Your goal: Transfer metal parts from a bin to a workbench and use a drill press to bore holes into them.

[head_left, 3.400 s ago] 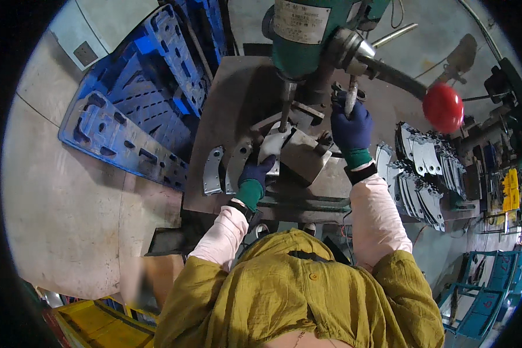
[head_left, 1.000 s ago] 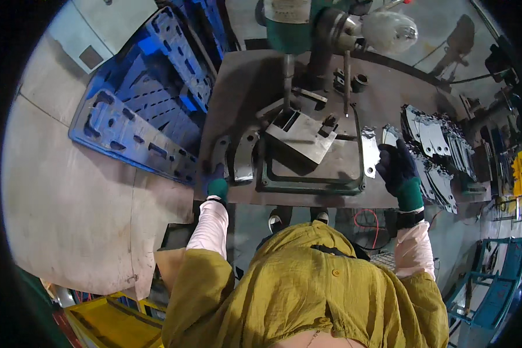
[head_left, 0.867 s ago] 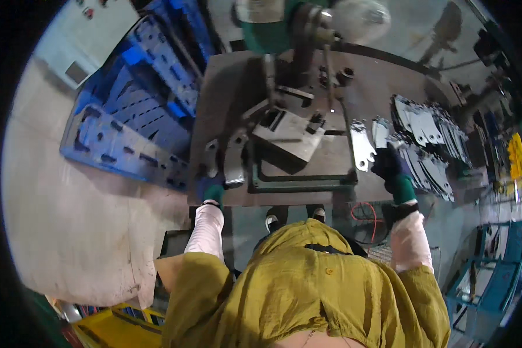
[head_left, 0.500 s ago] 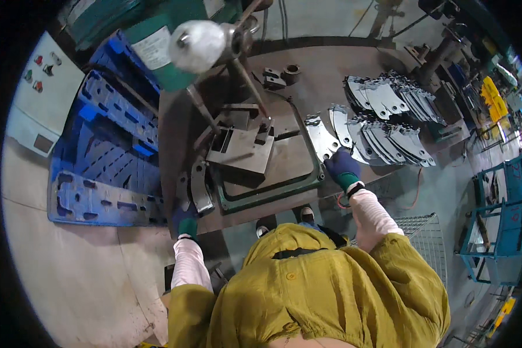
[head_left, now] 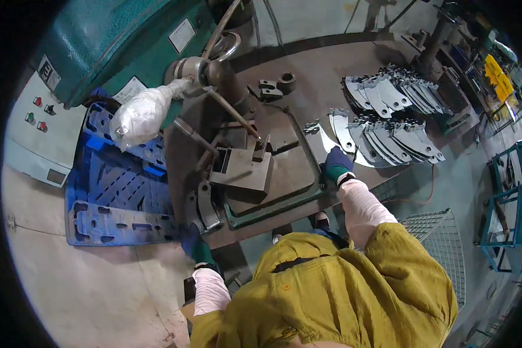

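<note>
My right hand, in a dark blue glove with a green cuff, is closed over the lower end of a curved metal plate at the left of the plate rows. My left hand, gloved alike, is at the table's near left edge, just below two curved metal pieces; its fingers are dark and hidden. Between my hands, a steel block fixture sits on the green-rimmed machine base. A lever handle wrapped in clear plastic hangs over the left side.
Two rows of curved metal plates lie on the table at right. A metal ring stands behind the base. Blue pallets and a control box are at left. A wire basket stands at lower right.
My right hand has moved onto the lower end of the leftmost plate, covering its hole. My left hand has drawn back slightly from the two curved pieces. The whole view has shifted.
</note>
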Motion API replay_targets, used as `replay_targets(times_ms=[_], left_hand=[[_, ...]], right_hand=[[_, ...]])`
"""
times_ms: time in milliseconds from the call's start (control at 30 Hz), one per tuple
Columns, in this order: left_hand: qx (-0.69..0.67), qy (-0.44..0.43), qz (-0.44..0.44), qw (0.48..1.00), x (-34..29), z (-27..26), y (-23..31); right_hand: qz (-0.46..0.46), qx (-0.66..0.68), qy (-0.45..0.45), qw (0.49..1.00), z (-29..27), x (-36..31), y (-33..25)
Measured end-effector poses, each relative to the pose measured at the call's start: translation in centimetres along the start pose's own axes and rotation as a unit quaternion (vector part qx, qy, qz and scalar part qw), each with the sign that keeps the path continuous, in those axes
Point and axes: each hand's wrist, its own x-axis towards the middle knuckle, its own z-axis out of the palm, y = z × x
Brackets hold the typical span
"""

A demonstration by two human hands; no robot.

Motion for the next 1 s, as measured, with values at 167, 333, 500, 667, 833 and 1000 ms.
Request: replay_targets(times_ms=[167,333,500,667,833,1000], left_hand=[[0.172,-0.05,-0.073,0.981,1.2,0.9,3.4],[-0.144,-0.051,0.049,0.987,1.0,0.8,5.8],[-0.314,-0.313,0.135,0.886,-0.8,2.3,10.3],[-0.176,-0.411,0.424,0.788,-2.7,3.9,16.0],[-0.443,-0.638,-0.256,0.575,-4.3,-1.4,21.3],[-0.381,-0.548,0.025,0.744,-4.0,6.7,8.9]], right_hand=[[-0.052,-0.049,-0.027,0.997,-1.3,0.5,0.9],[-0.064,-0.021,0.071,0.995,-3.9,-0.3,2.3],[-0.33,-0.206,0.185,0.903,-9.8,-4.7,1.2],[-0.593,-0.254,0.239,0.726,-12.0,-8.7,-6.7],[-0.643,-0.25,0.202,0.695,-11.1,-9.8,-13.6],[-0.611,-0.045,0.093,0.785,-11.8,-10.9,-18.9]])
